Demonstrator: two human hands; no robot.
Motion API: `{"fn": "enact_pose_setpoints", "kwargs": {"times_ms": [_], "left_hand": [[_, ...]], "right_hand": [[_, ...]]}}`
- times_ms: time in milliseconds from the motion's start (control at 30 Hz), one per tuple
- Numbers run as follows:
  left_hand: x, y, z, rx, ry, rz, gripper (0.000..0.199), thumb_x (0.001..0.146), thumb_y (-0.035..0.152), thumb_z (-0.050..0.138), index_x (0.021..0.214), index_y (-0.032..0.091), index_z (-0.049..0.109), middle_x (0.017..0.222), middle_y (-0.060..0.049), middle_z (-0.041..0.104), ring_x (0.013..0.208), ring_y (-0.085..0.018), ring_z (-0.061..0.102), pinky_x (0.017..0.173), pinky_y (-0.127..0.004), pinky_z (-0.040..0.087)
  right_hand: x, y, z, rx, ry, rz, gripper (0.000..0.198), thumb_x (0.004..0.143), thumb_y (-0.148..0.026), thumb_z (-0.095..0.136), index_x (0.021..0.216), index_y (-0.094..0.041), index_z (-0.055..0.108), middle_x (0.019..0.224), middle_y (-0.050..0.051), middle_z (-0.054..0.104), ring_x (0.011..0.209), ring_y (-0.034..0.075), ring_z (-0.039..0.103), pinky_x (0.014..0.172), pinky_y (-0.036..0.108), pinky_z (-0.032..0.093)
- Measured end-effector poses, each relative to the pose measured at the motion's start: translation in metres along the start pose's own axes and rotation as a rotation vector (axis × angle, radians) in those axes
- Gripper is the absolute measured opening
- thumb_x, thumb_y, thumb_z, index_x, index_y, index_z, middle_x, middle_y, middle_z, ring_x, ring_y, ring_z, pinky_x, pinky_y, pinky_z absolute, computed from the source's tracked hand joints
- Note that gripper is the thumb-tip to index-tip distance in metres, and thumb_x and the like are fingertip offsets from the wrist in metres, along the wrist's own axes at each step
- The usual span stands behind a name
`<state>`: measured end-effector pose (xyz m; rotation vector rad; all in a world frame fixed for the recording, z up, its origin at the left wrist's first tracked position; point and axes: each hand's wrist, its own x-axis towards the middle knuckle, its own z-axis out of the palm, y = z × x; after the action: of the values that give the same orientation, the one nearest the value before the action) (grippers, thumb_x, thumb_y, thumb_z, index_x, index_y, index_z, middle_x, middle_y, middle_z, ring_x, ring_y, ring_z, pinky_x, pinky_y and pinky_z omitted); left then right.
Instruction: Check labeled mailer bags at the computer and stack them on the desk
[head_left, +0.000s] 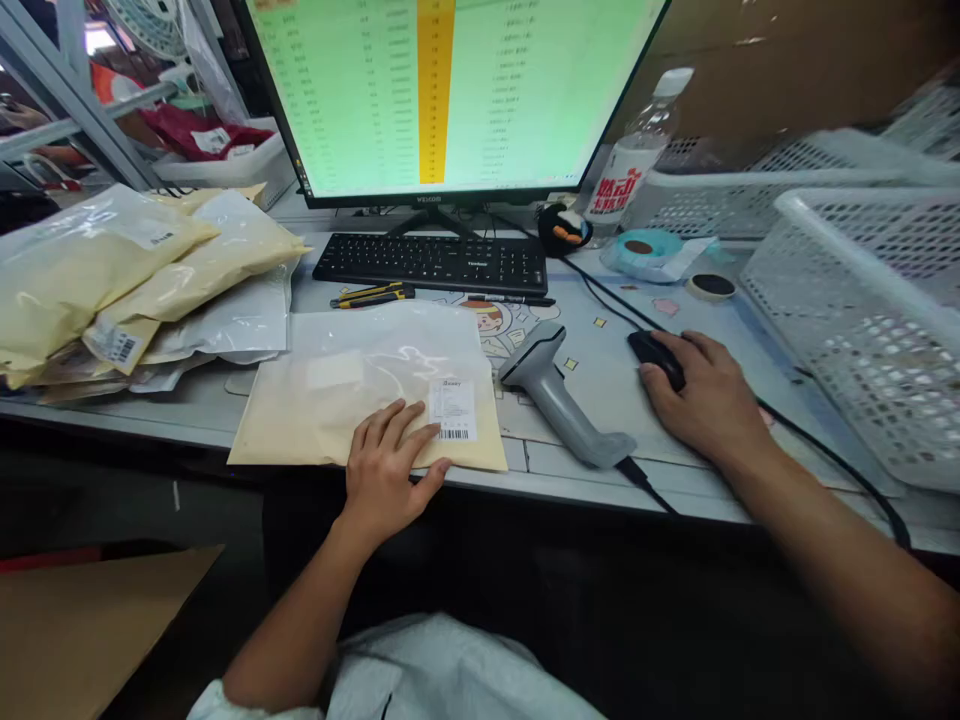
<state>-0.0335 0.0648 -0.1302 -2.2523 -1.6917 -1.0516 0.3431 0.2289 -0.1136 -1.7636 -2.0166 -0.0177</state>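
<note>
My left hand (390, 465) lies flat, fingers spread, on a cream and clear plastic mailer bag (300, 410) at the desk's front edge. Its fingertips reach the white barcode label (454, 408) on the bag. On the right, my right hand (701, 390) is wrapped over a black computer mouse (655, 358). Between the two hands a grey barcode scanner (559, 395) rests on the desk mat, its cable trailing off the front edge. Behind the bag are a black keyboard (435, 262) and a monitor (360, 100) showing a green table with an orange column.
Several filled mailer bags (142, 280) are piled at the left. Yellow-black cutters (373, 295) and a pen (512, 300) lie before the keyboard. A bottle (637, 155), tape rolls (649, 250) and white plastic baskets (862, 330) stand at the right. Cardboard (97, 620) shows below left.
</note>
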Motion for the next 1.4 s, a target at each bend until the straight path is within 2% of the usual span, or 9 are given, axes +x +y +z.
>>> {"fn": "enact_pose_setpoints", "kwargs": {"times_ms": [100,267,633,733,833,933,1033,1200,1400], "left_hand": [[-0.003,0.003,-0.001,0.009,0.005,-0.004,0.028,0.103,0.036,0.06,0.126,0.025,0.07,0.145,-0.002,0.065,0.139,-0.029,0.053,0.113,-0.047,0.041],[-0.008,-0.011,0.023,0.135,0.126,0.114,0.03,0.099,0.032,0.062,0.128,0.029,0.069,0.148,0.002,0.063,0.138,-0.028,0.053,0.107,-0.044,0.046],[-0.014,-0.027,0.045,0.193,0.165,0.13,0.029,0.095,0.04,0.063,0.122,0.035,0.073,0.144,0.003,0.067,0.133,-0.03,0.061,0.101,-0.048,0.056],[-0.015,-0.029,0.041,0.204,0.041,0.11,0.037,0.091,0.04,0.07,0.127,0.035,0.073,0.15,0.001,0.062,0.137,-0.032,0.06,0.105,-0.051,0.058],[0.0,-0.025,0.016,0.154,-0.234,0.064,0.056,0.085,0.043,0.077,0.139,0.033,0.069,0.158,-0.002,0.053,0.144,-0.036,0.053,0.113,-0.054,0.054],[0.044,-0.012,-0.024,0.031,-0.585,-0.017,0.059,0.091,0.049,0.07,0.148,0.032,0.063,0.157,-0.004,0.056,0.143,-0.035,0.055,0.116,-0.054,0.051],[0.114,0.001,-0.044,-0.007,-0.688,0.003,0.055,0.1,0.05,0.059,0.148,0.024,0.061,0.141,-0.008,0.069,0.127,-0.032,0.066,0.112,-0.051,0.053],[0.223,0.0,0.02,0.053,-0.544,0.138,0.043,0.106,0.041,0.054,0.142,0.019,0.064,0.147,-0.009,0.063,0.137,-0.028,0.056,0.119,-0.043,0.044],[0.267,-0.005,0.113,0.121,-0.525,0.103,0.059,0.1,0.049,0.062,0.153,0.022,0.052,0.166,-0.011,0.042,0.155,-0.034,0.033,0.125,-0.055,0.032]], "right_hand": [[-0.001,0.013,0.007,-0.03,0.065,-0.007,0.057,0.104,-0.042,0.045,0.147,-0.007,0.06,0.15,0.024,0.053,0.139,0.039,0.053,0.12,0.056,0.042],[0.01,0.038,0.027,-0.071,0.128,-0.061,0.056,0.105,-0.045,0.037,0.147,-0.016,0.062,0.15,0.019,0.056,0.137,0.035,0.056,0.115,0.053,0.049],[0.009,0.042,0.031,-0.056,0.154,-0.045,0.053,0.105,-0.043,0.037,0.147,-0.022,0.062,0.151,0.016,0.056,0.136,0.032,0.057,0.116,0.052,0.049],[0.01,0.043,0.032,-0.053,0.155,-0.045,0.053,0.105,-0.042,0.038,0.147,-0.021,0.062,0.151,0.017,0.055,0.138,0.032,0.056,0.117,0.052,0.047],[0.01,0.042,0.033,-0.062,0.146,-0.041,0.053,0.106,-0.041,0.037,0.148,-0.02,0.061,0.152,0.017,0.054,0.139,0.032,0.055,0.119,0.051,0.046],[0.01,0.039,0.031,-0.071,0.142,-0.037,0.052,0.106,-0.041,0.038,0.149,-0.021,0.06,0.153,0.016,0.054,0.138,0.031,0.055,0.118,0.049,0.047],[0.009,0.033,0.027,-0.076,0.133,-0.022,0.051,0.105,-0.039,0.04,0.148,-0.02,0.061,0.151,0.017,0.055,0.135,0.032,0.057,0.114,0.05,0.05],[0.007,0.024,0.02,-0.069,0.098,-0.005,0.053,0.105,-0.04,0.039,0.151,-0.019,0.058,0.154,0.018,0.052,0.135,0.034,0.056,0.116,0.053,0.048],[0.004,0.022,0.019,-0.064,0.081,-0.007,0.056,0.106,-0.04,0.038,0.152,-0.016,0.056,0.155,0.02,0.05,0.137,0.036,0.054,0.117,0.054,0.046]]}}
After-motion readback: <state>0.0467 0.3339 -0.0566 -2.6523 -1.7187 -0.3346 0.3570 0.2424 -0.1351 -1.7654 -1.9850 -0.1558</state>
